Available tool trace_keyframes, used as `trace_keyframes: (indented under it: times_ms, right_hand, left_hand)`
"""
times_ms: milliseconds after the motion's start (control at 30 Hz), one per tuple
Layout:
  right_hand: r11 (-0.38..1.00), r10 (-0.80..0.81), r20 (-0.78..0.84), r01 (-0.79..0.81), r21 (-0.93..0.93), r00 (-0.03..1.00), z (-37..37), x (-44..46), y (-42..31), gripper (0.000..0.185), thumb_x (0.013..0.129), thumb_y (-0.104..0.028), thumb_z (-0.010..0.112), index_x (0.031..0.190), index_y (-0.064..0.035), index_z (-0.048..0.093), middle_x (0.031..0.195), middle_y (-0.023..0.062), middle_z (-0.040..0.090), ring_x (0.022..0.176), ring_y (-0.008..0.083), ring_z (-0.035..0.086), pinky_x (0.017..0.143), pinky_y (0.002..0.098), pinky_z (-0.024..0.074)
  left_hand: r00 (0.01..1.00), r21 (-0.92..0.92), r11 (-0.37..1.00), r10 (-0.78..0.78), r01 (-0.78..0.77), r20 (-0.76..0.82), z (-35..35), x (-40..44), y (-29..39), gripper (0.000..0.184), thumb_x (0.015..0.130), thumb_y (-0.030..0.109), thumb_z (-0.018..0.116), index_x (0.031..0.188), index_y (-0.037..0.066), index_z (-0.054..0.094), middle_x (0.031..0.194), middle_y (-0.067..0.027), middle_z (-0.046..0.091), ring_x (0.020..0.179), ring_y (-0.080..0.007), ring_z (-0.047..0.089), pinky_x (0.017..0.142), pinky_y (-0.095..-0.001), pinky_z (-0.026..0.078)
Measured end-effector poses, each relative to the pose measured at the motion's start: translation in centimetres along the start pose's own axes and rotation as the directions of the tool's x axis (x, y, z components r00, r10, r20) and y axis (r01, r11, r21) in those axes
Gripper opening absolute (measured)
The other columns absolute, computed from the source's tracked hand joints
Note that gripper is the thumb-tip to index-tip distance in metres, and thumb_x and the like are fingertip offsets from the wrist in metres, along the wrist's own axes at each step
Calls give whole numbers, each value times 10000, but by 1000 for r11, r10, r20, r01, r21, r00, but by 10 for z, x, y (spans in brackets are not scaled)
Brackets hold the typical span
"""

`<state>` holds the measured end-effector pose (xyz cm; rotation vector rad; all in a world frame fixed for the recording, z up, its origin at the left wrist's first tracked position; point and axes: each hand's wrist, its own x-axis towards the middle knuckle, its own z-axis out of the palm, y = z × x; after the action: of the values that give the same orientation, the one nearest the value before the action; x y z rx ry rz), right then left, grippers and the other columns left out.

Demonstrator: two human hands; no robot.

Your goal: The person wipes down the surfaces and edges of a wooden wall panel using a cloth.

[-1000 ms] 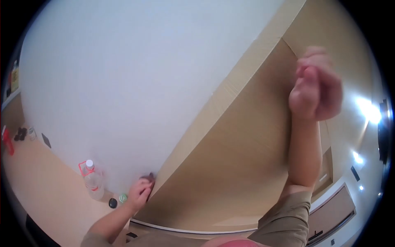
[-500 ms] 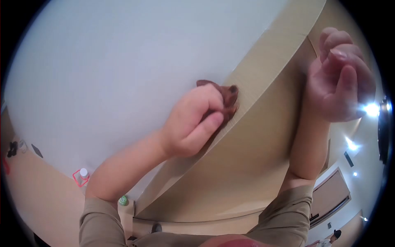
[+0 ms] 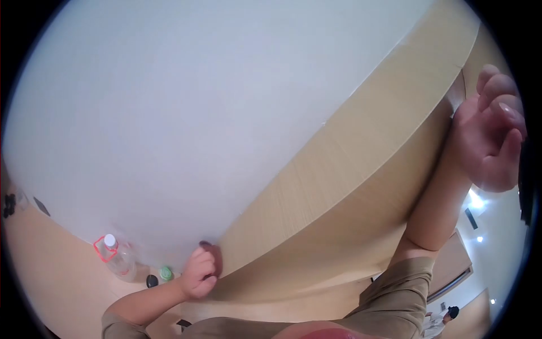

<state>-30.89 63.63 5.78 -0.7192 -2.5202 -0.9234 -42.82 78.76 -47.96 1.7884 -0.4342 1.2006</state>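
Pinching brown cloth (image 3: 212,253) in left hand (image 3: 199,274), fingers curled and clamped on it, low down where white surface (image 3: 169,113) meets pale wooden band (image 3: 316,189). Can make out only a dark, blurred bit of cloth past the knuckles; can't read its full shape or how much lies under the fingers. Holding right hand (image 3: 490,135) up at far right, beside the wooden side panel (image 3: 339,226), palm toward camera, fingers loosely bent, thumb apart from them. Losing part of it to shadow and to the dark rim of the lens; can't tell whether it touches the panel. Just left of left hand: green-topped item (image 3: 166,273), then black round item (image 3: 152,281), then clear bottle (image 3: 122,266) with white cap and red handle, upright but tilted by the lens, lower part washed out. Far left: dark cluster (image 3: 9,205), too small to name, near the lens rim. At lower right: another person (image 3: 436,325) in dark headwear, small, cut off by the near sleeve and the bottom edge. Behind: door (image 3: 451,265), partly hidden by right arm, plus glaring light (image 3: 477,199) just below right hand.
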Motion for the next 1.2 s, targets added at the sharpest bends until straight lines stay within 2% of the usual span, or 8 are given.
trace_keyframes:
  times_ms: [267,467,600,700,867,933,1100,1200]
  right_hand:
    - [971,-240,87,237,38,967,6,4,0,306,871,-129,415,984,20,657,658,92,466,633,232,383,620,406,323]
    - [948,-318,14,318,-32,948,31,7,-1,292,880,-108,427,992,55,642,694,140,538,643,242,435,605,409,354]
    - [938,-344,-14,342,-63,939,29,8,2,287,877,-110,436,990,53,643,698,136,541,646,237,440,606,404,358]
    - [934,-350,-26,347,-83,936,27,5,4,283,875,-112,443,989,52,643,701,133,544,649,234,444,607,401,361]
    - [929,-346,-68,331,-166,936,47,2,-4,277,872,-115,454,987,50,644,706,128,547,654,228,451,607,395,365]
    - [937,-323,-79,306,-168,943,66,-4,-19,274,871,-116,458,987,49,645,708,126,549,655,226,454,608,392,367]
    - [900,-209,98,152,409,973,117,-22,-59,269,868,-119,470,985,47,645,712,120,553,660,221,461,609,386,372]
    - [517,-70,337,-255,817,939,134,-33,-63,265,866,-121,476,983,46,646,715,117,555,663,217,465,609,382,375]
  left_hand:
    - [693,-16,694,718,-720,-69,-25,322,141,33,811,64,510,834,41,514,847,-83,527,782,-237,491,734,-372,382]
    - [822,-526,714,567,-462,47,-24,395,153,316,1007,218,455,1215,-9,522,1023,-102,622,967,-159,574,850,-294,465]
    - [908,-250,873,410,-419,-90,-28,379,150,158,794,105,468,697,-15,500,635,-127,523,597,-267,489,584,-358,413]
    - [929,-360,862,368,-357,-40,-22,351,139,135,746,105,418,729,41,301,771,-58,406,720,-148,357,666,-282,318]
    - [875,-42,876,476,-481,-86,-28,297,104,25,672,54,394,677,31,401,721,-82,475,625,-231,396,571,-357,352]
    - [956,-487,860,254,-154,148,-43,273,82,117,723,123,425,791,29,439,778,-36,464,775,-165,421,666,-311,348]
    - [919,-360,846,374,-392,-123,-6,290,87,145,685,140,424,720,68,303,731,-27,378,761,-160,341,696,-315,312]
    - [877,-252,847,407,-467,-255,8,295,86,191,659,140,419,676,85,237,712,-37,345,745,-172,306,702,-328,299]
